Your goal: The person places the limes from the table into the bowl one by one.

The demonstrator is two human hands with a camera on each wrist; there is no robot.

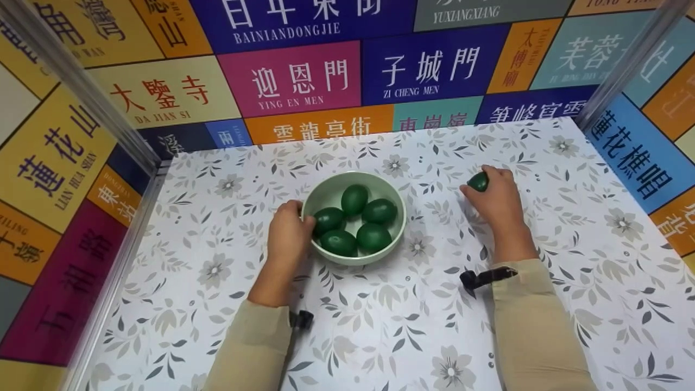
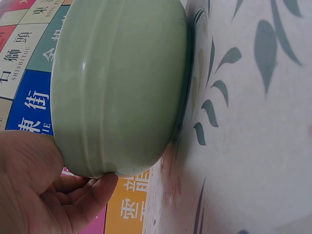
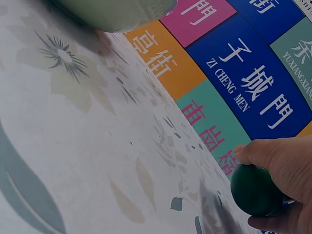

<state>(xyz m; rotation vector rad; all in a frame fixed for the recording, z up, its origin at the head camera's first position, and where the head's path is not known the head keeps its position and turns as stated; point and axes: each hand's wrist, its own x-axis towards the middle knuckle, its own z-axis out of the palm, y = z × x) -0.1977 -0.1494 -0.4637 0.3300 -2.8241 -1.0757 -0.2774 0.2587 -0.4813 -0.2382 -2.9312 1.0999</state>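
Observation:
A pale green bowl (image 1: 353,260) stands on the patterned tabletop, holding several smooth, dark green egg-shaped objects (image 1: 354,199). My left hand (image 1: 288,233) grips its left side, with the thumb at the rim. In the left wrist view, the fingers of the left hand (image 2: 73,195) touch the outside wall of the bowl (image 2: 117,87). To the right of the bowl, my right hand (image 1: 497,198) holds another dark green egg-shaped object (image 1: 478,182) between thumb and fingers. That same object (image 3: 256,190) shows in the right wrist view, close to the tabletop.
White cloth with grey leaves and flowers covers the table (image 1: 217,326). Colourful panels with Chinese lettering (image 1: 304,79) rise behind the table and at both sides. Clear corner posts (image 1: 122,117) stand at the back left and back right.

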